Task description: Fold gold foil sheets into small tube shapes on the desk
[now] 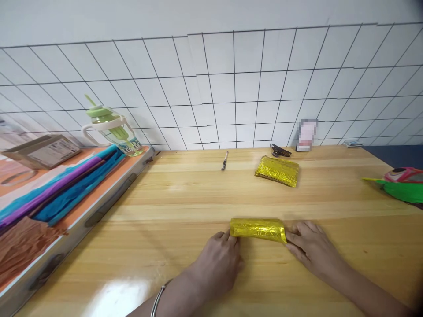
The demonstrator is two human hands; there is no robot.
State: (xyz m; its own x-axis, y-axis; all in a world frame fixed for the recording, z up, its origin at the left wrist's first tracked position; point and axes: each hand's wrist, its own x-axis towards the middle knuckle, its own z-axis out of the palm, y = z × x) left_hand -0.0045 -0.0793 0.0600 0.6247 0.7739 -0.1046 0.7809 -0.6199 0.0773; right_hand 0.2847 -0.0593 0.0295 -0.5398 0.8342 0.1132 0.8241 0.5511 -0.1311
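A sheet of shiny gold foil paper point(257, 230), curled over into a short tube-like shape, lies crosswise on the wooden table in front of me. My left hand point(220, 259) grips its left end, fingers closed and partly hidden beneath the edge. At the opposite end, my right hand point(309, 246) pinches the paper between thumb and fingers. Beyond them rests a stack of flat gold foil sheets point(277, 171), with a black clip point(280, 151) just behind it.
A pen point(224, 161) lies toward the back. A phone-like object point(306, 135) leans on the tiled wall. On the left, an orange-topped surface point(79, 155) holds a green-lidded bottle point(114, 132), a cardboard box point(46, 149) and coloured crepe paper point(82, 189). A green-and-pink item point(403, 187) is at right.
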